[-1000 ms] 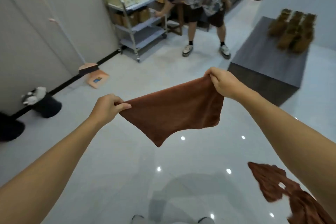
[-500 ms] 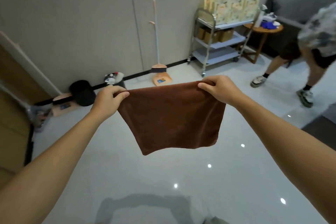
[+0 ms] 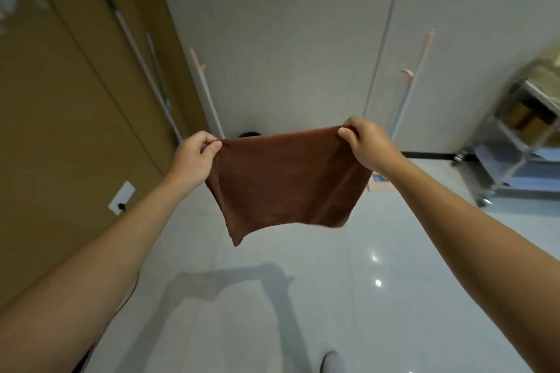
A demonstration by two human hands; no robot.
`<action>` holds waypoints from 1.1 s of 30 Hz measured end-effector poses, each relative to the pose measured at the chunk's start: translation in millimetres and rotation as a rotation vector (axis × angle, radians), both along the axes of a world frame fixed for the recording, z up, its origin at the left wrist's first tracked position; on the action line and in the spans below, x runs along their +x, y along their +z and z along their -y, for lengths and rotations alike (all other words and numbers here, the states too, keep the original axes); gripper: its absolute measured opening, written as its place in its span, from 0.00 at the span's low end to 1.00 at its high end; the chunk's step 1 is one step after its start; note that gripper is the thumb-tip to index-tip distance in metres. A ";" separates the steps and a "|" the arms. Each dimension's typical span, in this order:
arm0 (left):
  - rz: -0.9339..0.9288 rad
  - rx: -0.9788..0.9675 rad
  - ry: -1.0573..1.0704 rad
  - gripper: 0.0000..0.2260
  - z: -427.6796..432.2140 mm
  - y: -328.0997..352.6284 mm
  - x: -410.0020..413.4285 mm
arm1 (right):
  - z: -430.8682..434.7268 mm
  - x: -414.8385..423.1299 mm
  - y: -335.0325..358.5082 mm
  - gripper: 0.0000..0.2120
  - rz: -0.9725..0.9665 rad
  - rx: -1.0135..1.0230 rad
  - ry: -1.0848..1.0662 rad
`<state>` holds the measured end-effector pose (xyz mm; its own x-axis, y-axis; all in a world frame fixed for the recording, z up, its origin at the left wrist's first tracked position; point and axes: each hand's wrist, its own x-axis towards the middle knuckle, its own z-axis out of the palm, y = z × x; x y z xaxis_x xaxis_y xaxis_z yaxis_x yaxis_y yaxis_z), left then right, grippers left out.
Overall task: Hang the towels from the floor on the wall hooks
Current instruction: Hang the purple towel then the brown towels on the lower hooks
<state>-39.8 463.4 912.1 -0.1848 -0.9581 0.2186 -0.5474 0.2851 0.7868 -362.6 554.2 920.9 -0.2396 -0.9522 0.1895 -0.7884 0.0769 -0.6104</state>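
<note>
A brown towel (image 3: 285,182) hangs stretched in the air in front of me, held by its two top corners. My left hand (image 3: 195,159) pinches the left corner and my right hand (image 3: 368,142) pinches the right corner. The towel's lower edge dangles free above the glossy floor. Behind it is a grey panelled wall (image 3: 288,24). No wall hooks are plainly visible in the head view.
Two pink-handled brooms lean on the wall, one on the left (image 3: 201,85) and one on the right (image 3: 416,76). A metal shelf cart (image 3: 515,148) stands at the right. A wooden door or wall (image 3: 60,130) with a socket (image 3: 121,197) fills the left. A long pole (image 3: 136,54) leans there.
My view has swung left, away from the person and the low table, toward the grey wall and wooden door. Both hands still hold the towel, now raised and spread wider.
</note>
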 end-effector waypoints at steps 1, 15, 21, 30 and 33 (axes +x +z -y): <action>0.015 -0.004 0.043 0.09 10.6 3.0 1.7 | 22.6 0.2 4.0 0.07 0.005 -0.007 0.048; 0.062 -0.066 0.477 0.07 104.5 65.9 104.3 | 252.0 116.9 74.8 0.17 -0.012 -0.116 0.602; 0.046 -0.157 0.474 0.11 160.2 88.1 167.8 | 337.6 184.8 101.4 0.17 -0.018 -0.204 0.681; -0.127 -0.165 0.553 0.15 246.3 114.4 236.2 | 450.5 277.8 131.0 0.08 0.087 -0.208 0.786; -0.246 -0.124 0.600 0.14 257.2 113.6 252.3 | 481.5 307.0 124.5 0.11 0.159 -0.211 0.838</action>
<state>212.5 206.2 1025.7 0.4432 -0.8442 0.3015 -0.4476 0.0830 0.8904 -55.6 72.6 1045.4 0.4845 -0.7751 0.4056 -0.4388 -0.6164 -0.6538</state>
